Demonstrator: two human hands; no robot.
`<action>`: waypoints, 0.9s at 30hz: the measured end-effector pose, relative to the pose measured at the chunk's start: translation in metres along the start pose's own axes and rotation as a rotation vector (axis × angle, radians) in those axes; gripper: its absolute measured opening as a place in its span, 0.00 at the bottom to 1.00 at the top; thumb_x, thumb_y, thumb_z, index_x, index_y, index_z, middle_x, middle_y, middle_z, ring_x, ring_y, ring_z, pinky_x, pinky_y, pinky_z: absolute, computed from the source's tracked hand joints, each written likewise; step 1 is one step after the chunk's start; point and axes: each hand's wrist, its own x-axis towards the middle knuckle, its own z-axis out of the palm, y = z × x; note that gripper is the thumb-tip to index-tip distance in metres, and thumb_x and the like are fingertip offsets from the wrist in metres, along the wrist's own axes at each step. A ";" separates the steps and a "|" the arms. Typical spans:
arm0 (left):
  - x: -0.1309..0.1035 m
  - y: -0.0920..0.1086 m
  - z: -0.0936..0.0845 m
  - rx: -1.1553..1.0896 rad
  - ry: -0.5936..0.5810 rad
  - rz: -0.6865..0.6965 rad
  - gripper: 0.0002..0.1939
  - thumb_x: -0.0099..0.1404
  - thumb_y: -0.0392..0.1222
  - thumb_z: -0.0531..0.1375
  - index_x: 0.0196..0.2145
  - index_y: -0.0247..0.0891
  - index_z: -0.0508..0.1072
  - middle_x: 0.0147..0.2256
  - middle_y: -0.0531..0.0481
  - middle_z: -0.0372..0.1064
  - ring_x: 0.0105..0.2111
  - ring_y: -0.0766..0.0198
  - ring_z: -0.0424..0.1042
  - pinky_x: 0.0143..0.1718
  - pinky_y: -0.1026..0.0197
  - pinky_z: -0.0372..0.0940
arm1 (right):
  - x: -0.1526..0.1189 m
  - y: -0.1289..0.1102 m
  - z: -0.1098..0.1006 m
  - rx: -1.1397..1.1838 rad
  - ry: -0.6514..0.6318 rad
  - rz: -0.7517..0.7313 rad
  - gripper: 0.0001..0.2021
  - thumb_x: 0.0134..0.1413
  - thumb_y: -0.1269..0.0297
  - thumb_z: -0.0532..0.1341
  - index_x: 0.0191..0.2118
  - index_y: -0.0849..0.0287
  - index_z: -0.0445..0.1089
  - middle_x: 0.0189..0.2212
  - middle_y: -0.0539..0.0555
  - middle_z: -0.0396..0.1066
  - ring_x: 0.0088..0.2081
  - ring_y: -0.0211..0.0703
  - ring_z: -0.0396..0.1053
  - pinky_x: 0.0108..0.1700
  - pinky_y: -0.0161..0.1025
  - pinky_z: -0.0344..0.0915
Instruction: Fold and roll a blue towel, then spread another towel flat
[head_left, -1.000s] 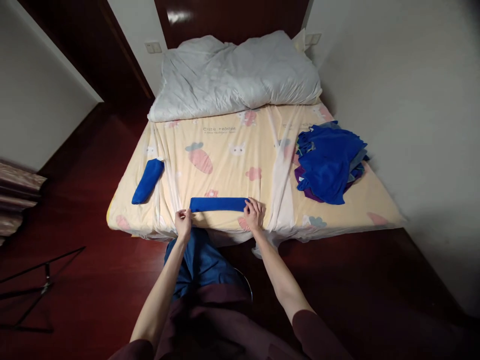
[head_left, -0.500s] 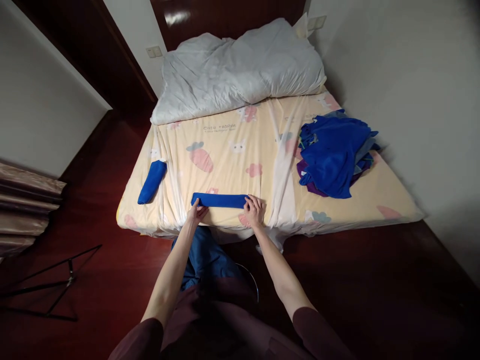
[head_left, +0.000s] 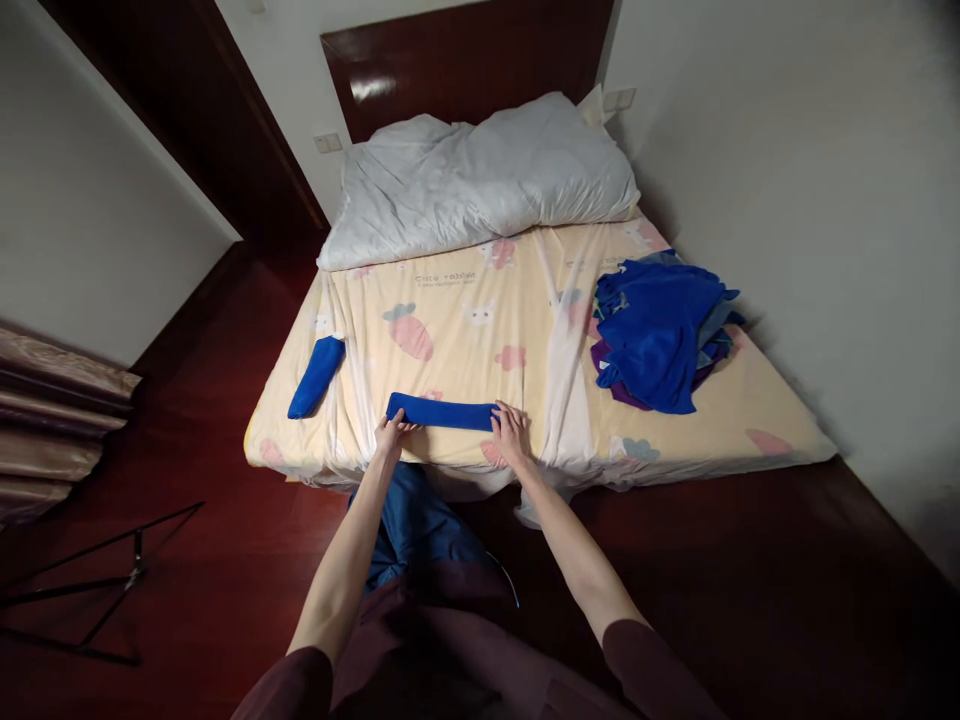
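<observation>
A long, narrow folded blue cloth (head_left: pixel 444 412) lies across the bed near its front edge. My left hand (head_left: pixel 391 430) grips its left end, thumb on top. At the other end my right hand (head_left: pixel 511 430) has its fingers closed on the cloth. Another blue cloth, a compact folded bundle (head_left: pixel 316 377), rests on the bed to the left. To the right is a loose heap of blue clothes (head_left: pixel 660 330) with some purple showing beneath.
The bed (head_left: pixel 465 350) has a yellow patterned sheet, with a bunched white quilt (head_left: pixel 480 185) by the headboard (head_left: pixel 465 60). Black stand legs (head_left: pixel 112 580) are on the floor at lower left, near a curtain (head_left: pixel 56 420).
The view has tilted up slightly, so the bed sits lower in the picture. Both hands still hold the ends of the blue strip, which now slants down a little to the right.
</observation>
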 end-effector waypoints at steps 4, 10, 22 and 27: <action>-0.016 0.014 0.003 0.040 -0.093 0.108 0.20 0.52 0.36 0.76 0.36 0.37 0.70 0.28 0.57 0.67 0.25 0.73 0.67 0.35 0.65 0.69 | 0.016 0.008 -0.014 -0.006 -0.173 -0.010 0.15 0.70 0.65 0.55 0.58 0.58 0.71 0.59 0.62 0.73 0.62 0.53 0.67 0.62 0.49 0.60; -0.039 0.032 0.012 0.174 -0.303 0.258 0.27 0.46 0.51 0.77 0.37 0.37 0.72 0.39 0.49 0.72 0.40 0.62 0.73 0.43 0.58 0.69 | 0.055 0.001 -0.040 -0.122 -0.517 -0.073 0.26 0.61 0.69 0.65 0.65 0.55 0.67 0.58 0.62 0.74 0.63 0.54 0.65 0.64 0.49 0.59; -0.057 0.085 -0.028 0.352 -0.558 0.418 0.27 0.53 0.55 0.74 0.44 0.36 0.75 0.40 0.47 0.75 0.40 0.58 0.74 0.42 0.58 0.69 | 0.076 -0.057 -0.011 -0.067 -0.720 -0.210 0.33 0.50 0.77 0.66 0.63 0.55 0.67 0.57 0.58 0.74 0.58 0.50 0.72 0.62 0.44 0.64; -0.053 0.098 -0.051 0.363 -0.579 0.451 0.25 0.54 0.53 0.74 0.44 0.36 0.76 0.39 0.46 0.76 0.41 0.58 0.74 0.42 0.57 0.70 | 0.083 -0.086 0.008 -0.018 -0.729 -0.265 0.33 0.43 0.76 0.69 0.59 0.56 0.72 0.54 0.58 0.77 0.54 0.52 0.74 0.56 0.42 0.68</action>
